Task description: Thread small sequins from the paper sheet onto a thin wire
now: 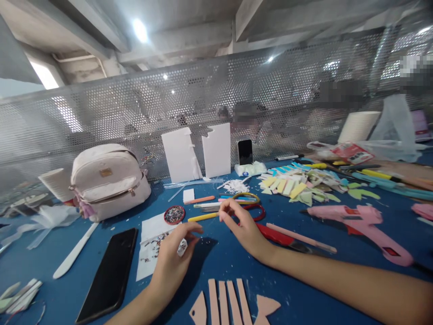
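Observation:
My left hand (175, 253) hovers over the right edge of a white paper sheet (144, 264) scattered with small dark beads. Its fingers are bent, with a small gap between thumb and fingertips; I see nothing held. Above the table, my right hand (244, 231) curls thumb and forefinger together near a yellow marker (203, 217) and red-handled scissors (259, 215); anything pinched is too small to make out. A round red-rimmed dish of beads (174, 215) sits on the sheet. In front of me lie pink fish-skeleton pieces: a head (199, 309), several strips (223, 302) and a tail (267, 306).
A black phone (108, 275) and white plastic knife (76, 250) lie left, before a pale backpack (108, 180). Rightward are a red utility knife (275, 234), a pink glue gun (358, 221) and foam scraps (297, 183). White boards (218, 151) stand behind.

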### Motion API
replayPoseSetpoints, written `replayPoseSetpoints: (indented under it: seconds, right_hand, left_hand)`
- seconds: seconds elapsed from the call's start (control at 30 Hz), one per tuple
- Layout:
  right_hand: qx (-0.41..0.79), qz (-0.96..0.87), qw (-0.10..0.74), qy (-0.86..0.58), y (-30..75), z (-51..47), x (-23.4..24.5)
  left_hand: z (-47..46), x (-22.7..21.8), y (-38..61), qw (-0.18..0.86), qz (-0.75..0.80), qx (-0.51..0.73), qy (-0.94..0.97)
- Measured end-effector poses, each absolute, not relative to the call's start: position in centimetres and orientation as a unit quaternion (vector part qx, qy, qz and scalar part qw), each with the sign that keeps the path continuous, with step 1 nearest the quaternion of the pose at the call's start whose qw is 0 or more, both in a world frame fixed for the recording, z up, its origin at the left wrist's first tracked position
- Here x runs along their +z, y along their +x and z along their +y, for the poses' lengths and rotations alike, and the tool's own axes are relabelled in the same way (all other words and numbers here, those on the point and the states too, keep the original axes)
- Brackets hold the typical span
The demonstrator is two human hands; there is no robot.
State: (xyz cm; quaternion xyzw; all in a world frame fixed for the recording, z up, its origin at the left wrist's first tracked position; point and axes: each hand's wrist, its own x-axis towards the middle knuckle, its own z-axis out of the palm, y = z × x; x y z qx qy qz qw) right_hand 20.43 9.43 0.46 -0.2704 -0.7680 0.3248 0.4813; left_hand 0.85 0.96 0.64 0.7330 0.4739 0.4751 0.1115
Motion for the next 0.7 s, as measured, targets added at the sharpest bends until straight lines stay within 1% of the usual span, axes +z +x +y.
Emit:
replayPoseSetpoints:
  seconds: [0.17,0.4,0.47,0.53,0.57,0.63,0.7]
  right_hand:
    - [0.345,-0.717,0.529,-0.296,20.3,10.1,0.1]
    - [0.313,-0.706,0.551,-0.315,20.5,10.3,-0.1]
    - [0.279,-0.723,0.550,-0.311,20.5,10.0,0.1]
    - [0.210,-0.777,0.518,-0.287,20.5,9.4,0.5]
    - [0.185,-0.816,0.481,-0.260,20.5,9.1,0.6]
    - [0.163,-0.871,0.412,-0.211,20.4,8.6,0.9]
    - [0.156,-0.893,0.376,-0.192,20.3,8.3,0.9]
  left_hand:
    - [1.2,0.6,0.6,0.103,0.457,0.457,0.756]
    - [1.8,0.4,0.0,0.092,0.468,0.450,0.755]
    - [1.9,0.4,-0.1,0.091,0.468,0.445,0.758]
    - [2.0,0.5,0.0,0.090,0.466,0.439,0.763]
    - [2.0,0.6,0.1,0.090,0.464,0.436,0.766]
    - [2.0,0.8,0.3,0.092,0.457,0.432,0.772]
    - [1.9,1.0,0.6,0.096,0.451,0.431,0.776]
